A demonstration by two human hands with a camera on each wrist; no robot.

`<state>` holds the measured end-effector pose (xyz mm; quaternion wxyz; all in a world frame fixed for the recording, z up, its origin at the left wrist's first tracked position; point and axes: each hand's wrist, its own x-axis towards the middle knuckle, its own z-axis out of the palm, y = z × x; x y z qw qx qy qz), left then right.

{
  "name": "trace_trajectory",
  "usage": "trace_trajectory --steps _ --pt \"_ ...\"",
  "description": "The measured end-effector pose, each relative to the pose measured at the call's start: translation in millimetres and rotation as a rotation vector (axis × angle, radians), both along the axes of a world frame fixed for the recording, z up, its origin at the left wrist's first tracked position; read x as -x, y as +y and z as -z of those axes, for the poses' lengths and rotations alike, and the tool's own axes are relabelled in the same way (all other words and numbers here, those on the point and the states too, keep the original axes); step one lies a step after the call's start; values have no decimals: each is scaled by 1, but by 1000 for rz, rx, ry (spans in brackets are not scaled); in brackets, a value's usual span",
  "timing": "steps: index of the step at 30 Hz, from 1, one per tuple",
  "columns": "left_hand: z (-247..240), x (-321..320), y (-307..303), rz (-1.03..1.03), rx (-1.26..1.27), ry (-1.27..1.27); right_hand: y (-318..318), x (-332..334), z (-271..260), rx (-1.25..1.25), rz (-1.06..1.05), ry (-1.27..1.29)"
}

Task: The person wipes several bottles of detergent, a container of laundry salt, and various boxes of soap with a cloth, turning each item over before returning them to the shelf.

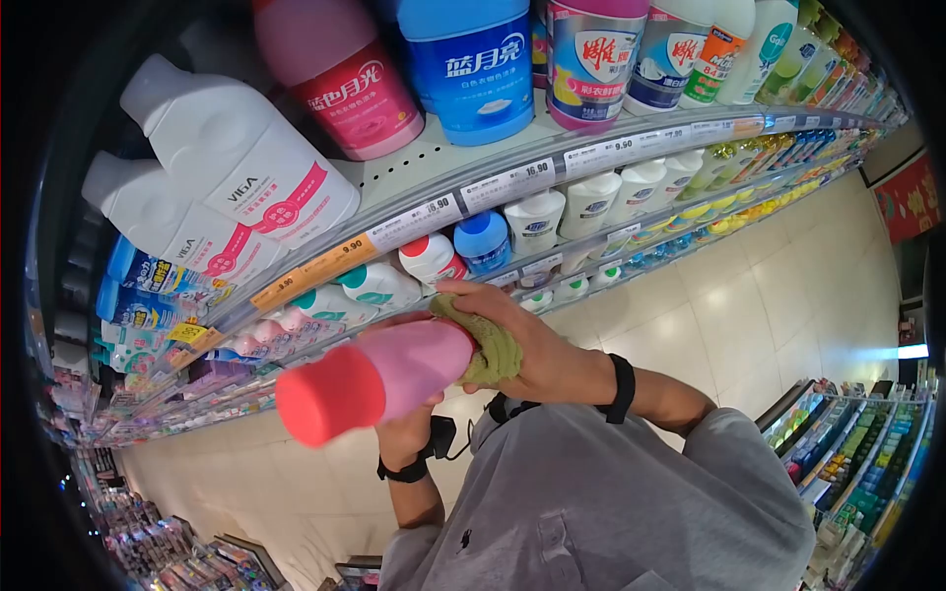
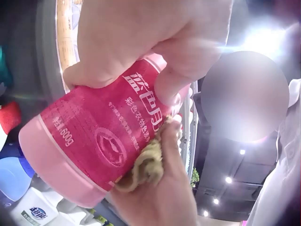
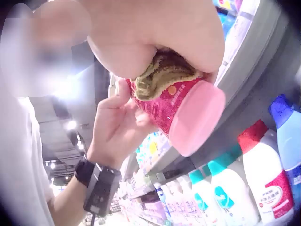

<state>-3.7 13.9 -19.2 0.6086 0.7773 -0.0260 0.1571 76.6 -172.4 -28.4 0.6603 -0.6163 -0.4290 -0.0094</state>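
A pink bottle [image 1: 419, 364] of liquid laundry product with a red cap [image 1: 330, 394] is held tilted in front of the shelf, cap towards the lower left in the head view. My left hand [image 1: 404, 433] grips it from below, mostly hidden there; the left wrist view shows its fingers curled round the bottle's upper part. A green cloth [image 1: 493, 355] lies bunched in my right hand [image 1: 547, 360], pressed against the bottle's side near its base. The red label [image 2: 103, 117] with white print faces the left wrist camera. In the right wrist view the pink base [image 3: 197, 117] points outward.
A shelf edge with price tags [image 1: 532, 175] runs close beyond my hands. Large white bottles [image 1: 246, 158], a pink-red bottle [image 1: 340, 84] and a blue bottle [image 1: 473, 74] stand on the upper shelf. Smaller bottles [image 1: 483, 241] fill the tier below. Tiled floor [image 1: 749, 305] lies behind.
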Motion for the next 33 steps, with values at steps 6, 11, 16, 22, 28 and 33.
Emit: trace_trajectory --steps 6,11,16,22,28,33 --pt "35 14 -19 -24 10 -22 4 -5 -49 -27 -14 -158" --pt "19 5 -15 -64 439 -133 1 -10 6 104 -83 97" --pt "13 12 -6 -43 344 -78 3 -8 -26 143 -37 -21" --pt "33 28 -7 -31 -66 18 -2 -1 -47 103 1 -123" --pt "5 9 -5 78 657 -185 -14 4 13 57 -87 219" --pt "-10 3 -14 65 915 -217 -7 9 28 -315 -118 351"
